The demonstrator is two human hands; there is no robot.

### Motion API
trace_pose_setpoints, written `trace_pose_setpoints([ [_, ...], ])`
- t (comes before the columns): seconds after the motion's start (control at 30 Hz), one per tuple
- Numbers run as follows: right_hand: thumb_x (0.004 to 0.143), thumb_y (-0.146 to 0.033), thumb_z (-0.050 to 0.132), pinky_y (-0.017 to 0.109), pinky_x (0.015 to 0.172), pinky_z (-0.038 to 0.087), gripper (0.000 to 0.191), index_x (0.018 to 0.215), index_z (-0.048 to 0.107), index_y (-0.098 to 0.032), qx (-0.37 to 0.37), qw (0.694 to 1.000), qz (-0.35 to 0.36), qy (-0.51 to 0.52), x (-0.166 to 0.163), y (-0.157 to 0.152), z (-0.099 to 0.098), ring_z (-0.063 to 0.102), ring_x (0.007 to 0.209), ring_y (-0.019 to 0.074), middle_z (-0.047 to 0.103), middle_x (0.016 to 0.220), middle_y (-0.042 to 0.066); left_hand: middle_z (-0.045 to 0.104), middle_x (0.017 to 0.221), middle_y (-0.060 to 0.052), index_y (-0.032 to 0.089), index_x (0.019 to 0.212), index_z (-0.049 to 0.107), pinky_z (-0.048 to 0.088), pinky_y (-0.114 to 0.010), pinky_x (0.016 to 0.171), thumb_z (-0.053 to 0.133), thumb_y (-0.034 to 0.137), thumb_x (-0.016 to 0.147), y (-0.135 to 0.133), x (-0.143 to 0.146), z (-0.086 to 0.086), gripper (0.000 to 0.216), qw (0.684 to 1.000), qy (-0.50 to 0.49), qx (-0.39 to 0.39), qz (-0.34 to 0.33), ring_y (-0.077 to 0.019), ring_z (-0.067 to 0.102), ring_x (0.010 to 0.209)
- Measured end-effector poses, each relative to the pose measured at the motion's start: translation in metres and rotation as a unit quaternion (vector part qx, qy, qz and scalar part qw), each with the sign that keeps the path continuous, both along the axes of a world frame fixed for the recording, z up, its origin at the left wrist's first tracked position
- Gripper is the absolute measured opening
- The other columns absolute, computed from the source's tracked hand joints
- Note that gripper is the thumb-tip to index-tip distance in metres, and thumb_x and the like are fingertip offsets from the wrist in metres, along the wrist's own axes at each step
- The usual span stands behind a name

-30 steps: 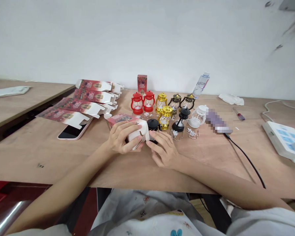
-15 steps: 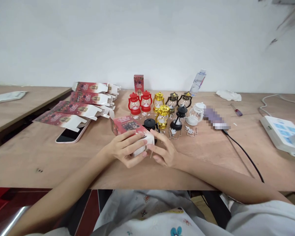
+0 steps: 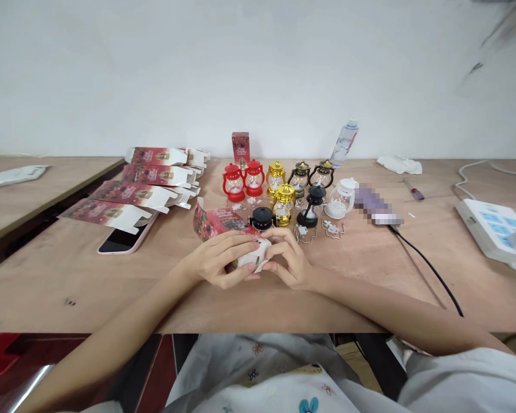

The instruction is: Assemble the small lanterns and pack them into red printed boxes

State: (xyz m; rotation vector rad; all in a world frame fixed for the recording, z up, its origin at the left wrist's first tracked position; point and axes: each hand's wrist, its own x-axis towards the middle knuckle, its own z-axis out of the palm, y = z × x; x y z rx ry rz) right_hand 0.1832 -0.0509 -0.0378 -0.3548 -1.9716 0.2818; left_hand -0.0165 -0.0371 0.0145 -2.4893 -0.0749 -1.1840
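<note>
A red and white printed cardboard box (image 3: pixel 223 222) lies tilted between my hands, its white flap end towards me. My left hand (image 3: pixel 223 258) is wrapped over the box near that end. The fingers of my right hand (image 3: pixel 289 261) are closed on a white flap at the end of the box. Just beyond, a black mini lantern (image 3: pixel 262 218) stands partly hidden by the box and my fingers. Behind it are a gold lantern (image 3: pixel 283 203), a black lantern (image 3: pixel 312 206), a white lantern (image 3: pixel 342 198) and two red lanterns (image 3: pixel 233 182).
Several unfolded boxes (image 3: pixel 155 175) lie at the left, partly over a phone (image 3: pixel 122 240). A closed red box (image 3: pixel 241 146) and a water bottle (image 3: pixel 344 142) stand by the wall. A cabled purple device (image 3: pixel 372 202), a screwdriver (image 3: pixel 414 190) and a white power strip (image 3: pixel 490 229) are at right.
The box has been tilted and turned in my hands. My right fingers, spread beside its end before, have closed on the white flap.
</note>
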Motion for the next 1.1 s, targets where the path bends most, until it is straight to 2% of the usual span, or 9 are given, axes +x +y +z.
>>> trace_pose_setpoints([
  [0.1,0.09,-0.029,0.048,0.037,0.083,0.052,0.009,0.089,0.047,-0.02,-0.02,1.0,-0.005,-0.015,0.001,-0.003,0.001,0.051,0.102,0.0192,0.042,0.106,0.009,0.071,0.084,-0.007,0.016,0.101,0.054,0.059,-0.029,0.074,0.067,0.024,0.076,-0.003,0.003,0.004,0.03,1.0,0.012,0.006,-0.014,-0.0182,0.069,0.081],
  [0.3,0.087,-0.026,0.052,0.035,0.077,0.049,0.01,0.084,0.046,-0.019,-0.042,0.998,0.001,-0.039,0.005,-0.003,0.003,0.049,0.093,0.0186,0.043,0.098,0.008,0.072,0.085,-0.011,0.01,0.105,0.054,0.059,-0.028,0.076,0.056,0.023,0.081,-0.009,0.004,0.004,0.027,0.999,0.035,-0.037,0.01,-0.0181,0.069,0.082],
  [0.43,0.083,-0.024,0.053,0.034,0.073,0.048,0.01,0.081,0.045,-0.019,-0.049,0.998,0.01,-0.041,0.005,-0.003,0.004,0.048,0.089,0.0191,0.043,0.094,0.008,0.071,0.084,-0.012,0.009,0.105,0.054,0.059,-0.029,0.074,0.059,0.022,0.078,-0.008,0.004,0.002,0.031,0.999,0.04,-0.034,0.008,-0.0196,0.069,0.08],
  [0.6,0.078,-0.015,0.052,0.031,0.065,0.047,0.013,0.075,0.041,-0.02,-0.056,0.998,-0.028,-0.016,0.0,-0.007,0.003,0.048,0.081,0.0171,0.042,0.092,0.007,0.072,0.089,-0.011,0.01,0.113,0.053,0.058,-0.03,0.079,0.06,0.021,0.078,-0.011,0.004,0.002,0.038,0.998,0.039,-0.055,0.003,-0.0193,0.069,0.086],
  [0.7,0.079,-0.014,0.053,0.03,0.064,0.046,0.017,0.071,0.039,-0.02,-0.049,0.998,-0.046,0.011,-0.003,-0.007,0.003,0.049,0.079,0.0153,0.043,0.092,0.006,0.071,0.094,-0.013,0.01,0.114,0.053,0.057,-0.029,0.081,0.061,0.022,0.078,-0.01,0.004,0.003,0.039,0.996,0.031,-0.078,0.002,-0.0186,0.068,0.088],
  [0.8,0.084,-0.024,0.055,0.031,0.068,0.049,0.014,0.077,0.045,-0.019,-0.036,0.999,-0.037,0.018,-0.001,-0.004,0.003,0.052,0.079,0.0143,0.045,0.099,0.008,0.069,0.094,-0.011,0.016,0.108,0.053,0.057,-0.033,0.079,0.071,0.025,0.073,-0.001,0.001,0.001,0.04,0.999,0.018,-0.039,-0.02,-0.0202,0.067,0.09],
  [0.9,0.091,-0.039,0.043,0.036,0.076,0.051,0.023,0.088,0.051,-0.018,-0.012,1.0,-0.018,0.004,0.003,-0.002,0.004,0.055,0.093,0.0192,0.047,0.106,0.011,0.065,0.101,-0.011,0.019,0.103,0.05,0.058,-0.037,0.077,0.081,0.035,0.063,0.011,-0.003,-0.006,0.053,0.999,-0.015,0.001,-0.051,-0.0225,0.065,0.095],
  [1.0,0.094,-0.04,0.03,0.041,0.085,0.05,0.032,0.103,0.052,-0.019,-0.012,1.0,-0.007,-0.004,0.005,-0.001,0.004,0.052,0.109,0.0227,0.049,0.116,0.013,0.061,0.109,-0.011,0.021,0.104,0.05,0.058,-0.038,0.076,0.081,0.042,0.06,0.018,-0.007,-0.013,0.059,0.998,-0.045,-0.022,-0.045,-0.0214,0.064,0.096],
  [1.1,0.095,-0.035,0.032,0.042,0.091,0.048,0.028,0.112,0.049,-0.02,-0.021,1.0,0.003,0.0,0.005,0.0,0.003,0.052,0.115,0.022,0.051,0.123,0.014,0.059,0.112,-0.012,0.021,0.107,0.048,0.058,-0.038,0.076,0.081,0.045,0.059,0.018,-0.009,-0.016,0.062,0.996,-0.053,-0.055,-0.042,-0.0222,0.064,0.097],
])
